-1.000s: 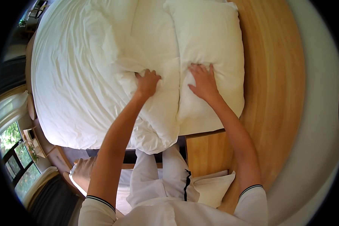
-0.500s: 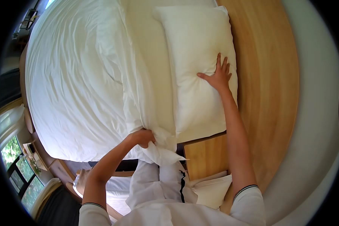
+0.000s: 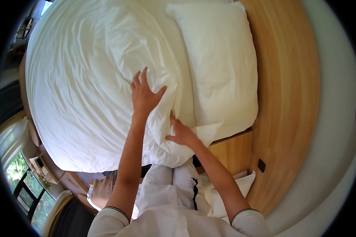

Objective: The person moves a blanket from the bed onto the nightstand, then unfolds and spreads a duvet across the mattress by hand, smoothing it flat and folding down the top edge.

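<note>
The quilt (image 3: 75,91) lies across the left and centre of the frame, and its edge is apparently being arranged. The left hand (image 3: 144,96) is laid on it near the centre, fingers spread. The right hand (image 3: 182,132) is set against the fold just below; whether cloth is pinched cannot be told. For any further pull, a firm grip would be called for. The edge is pointed top to bottom, beside the pillow (image 3: 221,67), whose long axis runs likewise; the quilt's own long axis is unclear.

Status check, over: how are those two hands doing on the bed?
Left hand spread on duvet. Right hand at duvet's edge, grip unclear. No obstruction seen; pillow alongside. Over.
</note>
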A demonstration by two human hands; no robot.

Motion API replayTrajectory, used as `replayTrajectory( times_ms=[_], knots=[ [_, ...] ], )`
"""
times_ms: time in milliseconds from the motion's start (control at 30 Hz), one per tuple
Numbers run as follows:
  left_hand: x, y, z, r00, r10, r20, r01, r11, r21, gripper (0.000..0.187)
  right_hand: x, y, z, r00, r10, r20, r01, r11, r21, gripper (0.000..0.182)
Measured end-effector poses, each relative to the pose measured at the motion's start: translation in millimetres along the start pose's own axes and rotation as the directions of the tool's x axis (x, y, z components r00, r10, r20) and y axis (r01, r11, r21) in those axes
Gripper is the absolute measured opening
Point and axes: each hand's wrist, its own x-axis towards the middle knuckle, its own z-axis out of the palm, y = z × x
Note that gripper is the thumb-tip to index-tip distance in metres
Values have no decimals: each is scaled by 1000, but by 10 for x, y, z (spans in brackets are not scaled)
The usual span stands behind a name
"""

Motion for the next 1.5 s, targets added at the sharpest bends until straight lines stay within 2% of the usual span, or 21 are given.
replayTrajectory(
  times_ms=[133,300,367,467,500,667,767,800,867,900,1000,1067,1133,1200,1233,1267,1333,1367,1400,1433,1500],
  knots=[
    [-50,-521,730,980,60,189,-31,988,-154,113,-268,-294,-215,994,97,49,-79,955,-284,103],
    [-124,312,885,940,23,340,166,841,-515,88,-1163,-724,-1588,898,-89,-430,-36,961,-275,72],
    [-27,866,621,910,-5,414,307,681,-665,64,-1459,-633,-1885,788,-166,-592,-67,934,-351,72],
    [78,1582,217,928,99,360,303,365,-880,59,-1780,-488,-2186,557,-274,-784,-142,899,-415,70],
    [83,1801,94,924,101,368,308,370,-876,59,-1873,-518,-2248,469,-295,-833,-162,898,-410,68],
    [133,2649,413,940,339,-50,-103,139,-985,50,-1905,-158,-2431,75,-330,-941,-211,917,-338,57],
    [387,2687,1127,829,556,62,-310,549,-776,61,-1813,556,-2444,80,-206,-975,-338,915,-221,56],
    [334,2494,1453,828,557,71,-305,552,-776,61,-1749,838,-2409,77,-133,-988,-415,897,-153,56],
    [285,2199,1857,703,696,147,-545,660,-518,68,-1513,1293,-2448,239,-288,-927,-513,774,-372,59],
    [182,2191,1767,679,671,297,-472,709,-524,82,-1427,1509,-2410,256,-196,-947,-539,784,-308,61],
    [-256,2239,1501,616,766,184,-624,617,-479,96,-1200,2628,-2376,367,-53,-929,-493,836,-243,64],
    [-474,2324,1383,586,781,214,-784,613,-91,105,-1165,2248,-2470,473,80,-877,-309,948,-80,63],
    [-446,2411,1521,636,762,125,-759,646,-80,105,-1184,2000,-2432,91,1,-996,-245,969,-22,60],
    [-303,2555,1714,914,386,-127,-406,880,-248,95,-1306,1375,-2357,116,-131,-984,-184,971,-151,57],
    [-301,2607,2004,904,393,-167,-420,890,-176,83,-1309,1137,-2332,130,-266,-955,-119,952,-282,55],
    [-306,2507,2251,838,534,112,-450,793,-411,70,-1220,1025,-2328,145,-276,-950,-105,950,-293,55],
    [-310,2581,2223,628,778,23,-699,577,-421,58,-988,875,-2345,202,-464,-863,-132,860,-493,51],
    [-227,2520,2174,632,774,25,-700,585,-409,58,-875,1031,-2391,356,-389,-850,-178,864,-471,53],
    [-87,2434,2097,621,765,172,-565,588,-578,53,-724,1269,-2382,501,-224,-836,-268,879,-395,56],
    [35,2363,1982,574,761,304,-394,581,-712,50,-596,1549,-2342,499,-195,-845,-266,893,-363,57],
    [-23,2198,1580,833,553,-12,-421,620,-662,51,-451,1888,-2458,497,-183,-848,-258,902,-346,58]
  ],
)
